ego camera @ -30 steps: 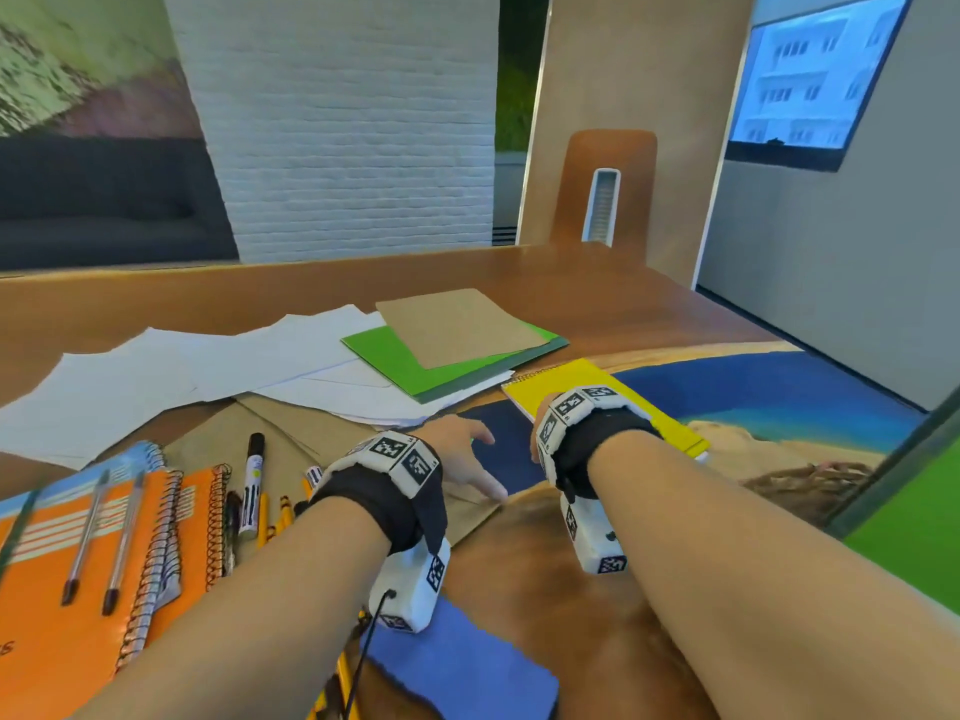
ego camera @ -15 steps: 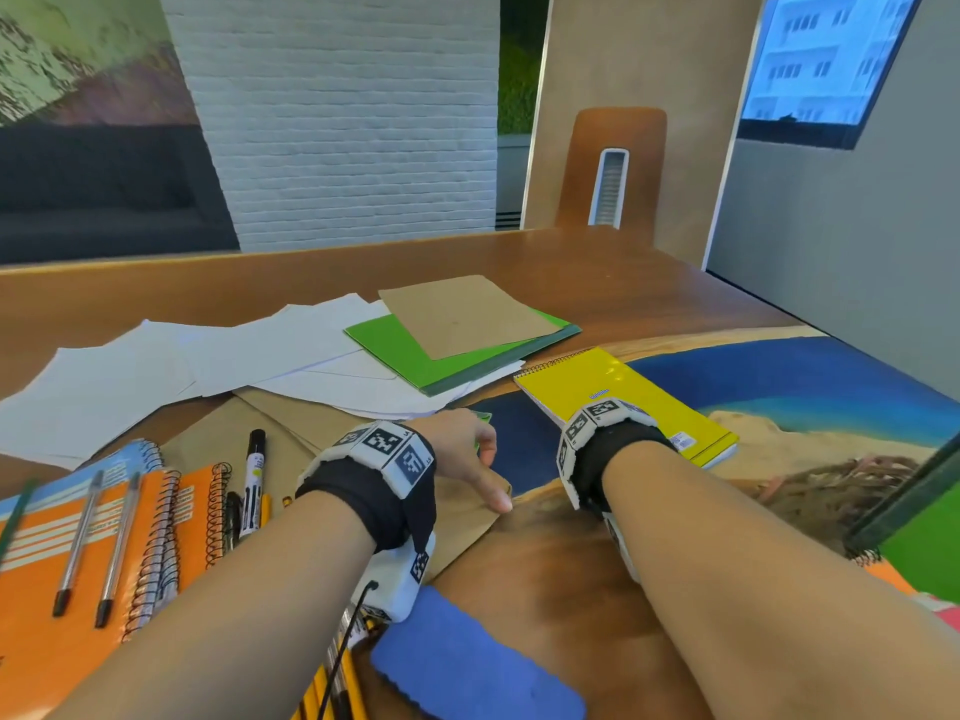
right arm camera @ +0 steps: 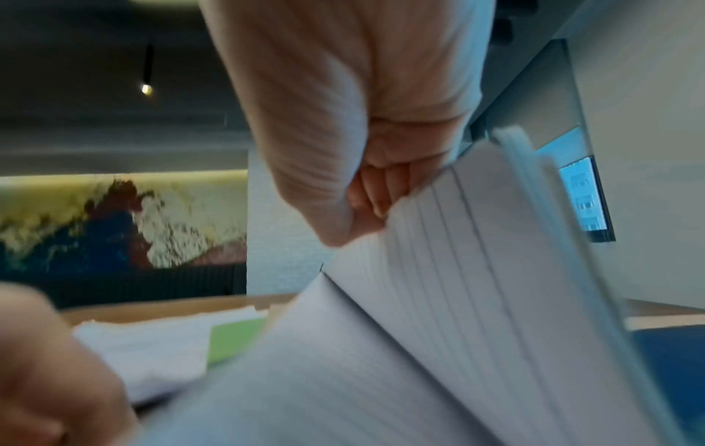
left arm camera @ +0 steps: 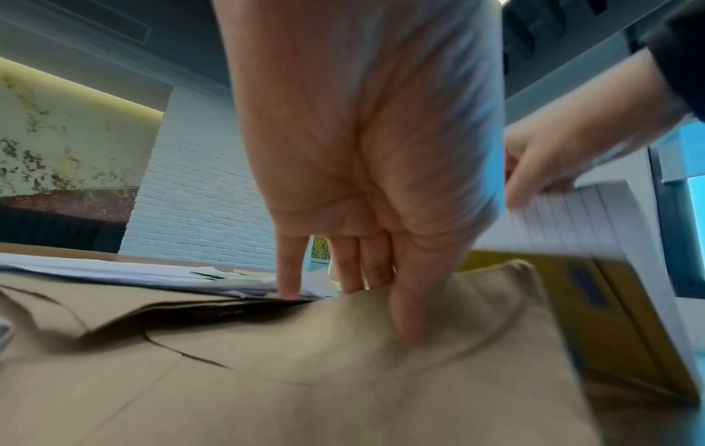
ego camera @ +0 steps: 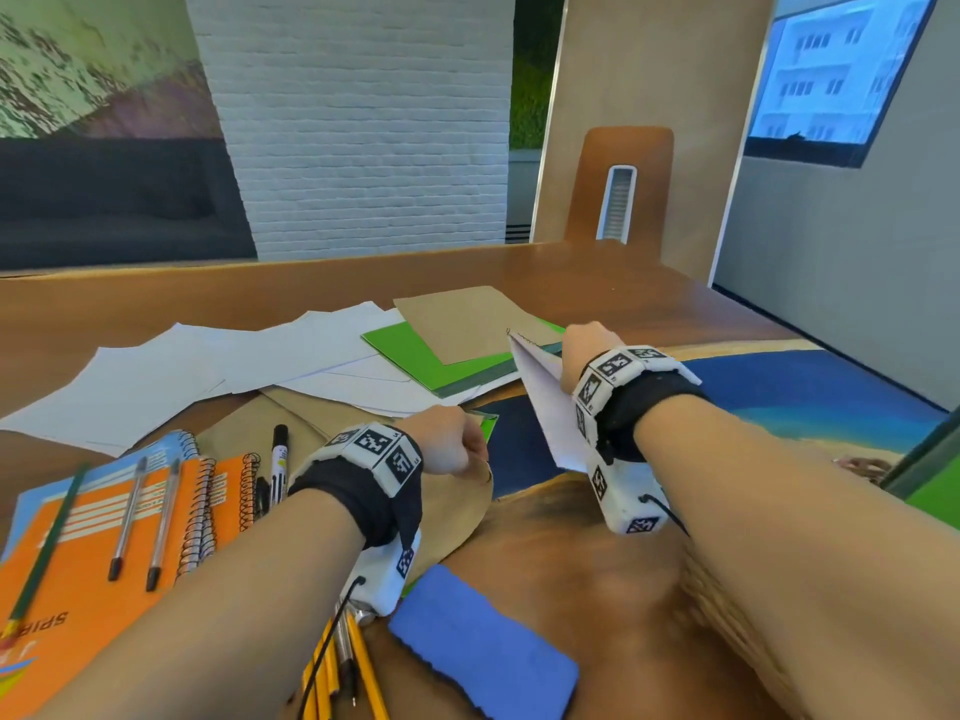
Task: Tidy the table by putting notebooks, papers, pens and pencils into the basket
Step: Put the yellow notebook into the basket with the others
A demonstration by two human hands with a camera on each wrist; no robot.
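1. Head view: our right hand (ego camera: 587,350) holds the yellow notebook (ego camera: 545,402) up above the table (ego camera: 156,309). White papers (ego camera: 171,371), orange notebooks (ego camera: 93,553) and pens (ego camera: 124,517) are not put away. We see no basket.
2. Left wrist view: our left hand (left arm camera: 366,169) pinches a brown envelope (left arm camera: 305,377).
3. Right wrist view: our fingers (right arm camera: 372,193) curl round the notebook pages.

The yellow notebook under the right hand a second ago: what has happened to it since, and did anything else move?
The right hand has lifted the yellow notebook off the table and tilted it on edge, so its white pages face the head camera. The left hand has curled onto the brown envelope, thumb on top, raising its edge. The orange notebooks, pens, white papers and green folder lie as before.
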